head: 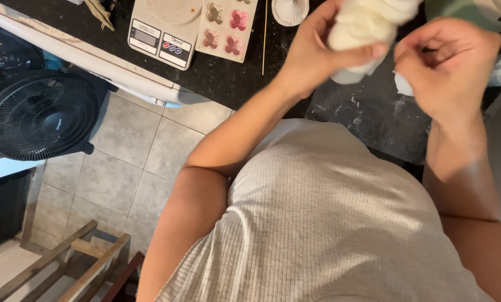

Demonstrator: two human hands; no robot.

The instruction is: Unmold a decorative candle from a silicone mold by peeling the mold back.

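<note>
1. Frankly, the left hand (312,53) wraps around a soft white lump (368,28) at one o'clock, above the dark counter (373,112); a loose squeeze could drop it.
2. The right hand (446,61) pinches a small white scrap (402,84), which may tear.

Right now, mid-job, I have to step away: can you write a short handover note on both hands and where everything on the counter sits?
Left hand: grip closed around a soft white lump, held above the black counter.
Right hand: fingers pinched on a small white piece just beside the lump; what it is cannot be told.
On the counter, to the left: a kitchen scale, a silicone mould with pink flower-shaped fills, a thin wooden stick.
Done: several mould cavities look filled.
Left: the lump is in hand, not set down.
</note>
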